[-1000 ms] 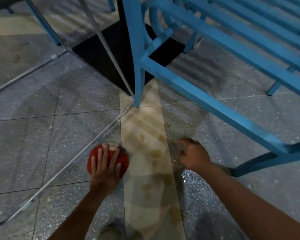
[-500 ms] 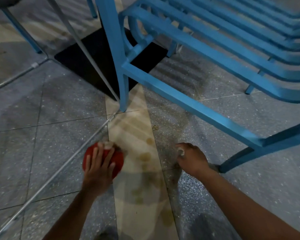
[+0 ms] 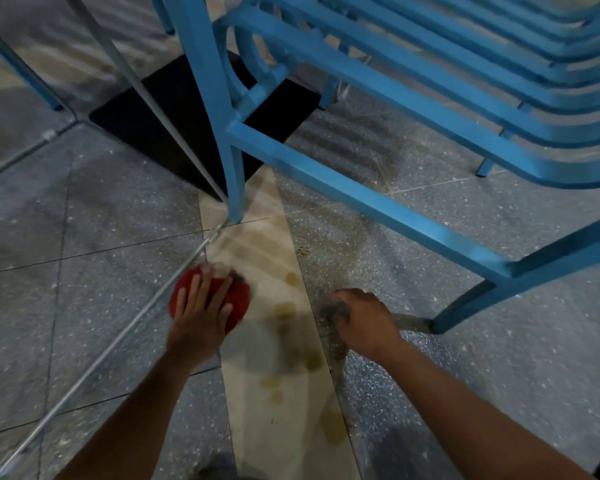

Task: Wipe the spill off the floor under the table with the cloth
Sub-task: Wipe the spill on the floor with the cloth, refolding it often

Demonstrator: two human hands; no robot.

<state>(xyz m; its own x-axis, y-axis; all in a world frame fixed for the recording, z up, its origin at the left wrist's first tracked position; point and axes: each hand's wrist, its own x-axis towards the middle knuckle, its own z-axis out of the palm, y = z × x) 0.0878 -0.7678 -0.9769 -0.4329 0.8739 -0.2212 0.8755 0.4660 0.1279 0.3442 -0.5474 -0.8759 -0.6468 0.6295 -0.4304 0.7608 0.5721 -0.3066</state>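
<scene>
Left hand (image 3: pixel 201 315) is pressing flat, fingers straight and spread, on the red cloth (image 3: pixel 239 299), which is lying bunched on the floor (image 3: pixel 84 271) at the left edge of the beige tile strip (image 3: pixel 257 247). The cloth is looking soft, light and limp, best worked under a flat palm or pinched at a loose fold. Brownish spill spots (image 3: pixel 284 310) are sitting on the strip just right of it, and the right hand (image 3: pixel 364 320) is resting on grey tile near the blue chair leg (image 3: pixel 465 306), fingers curled, possibly around something grey, but blur is hiding it.
</scene>
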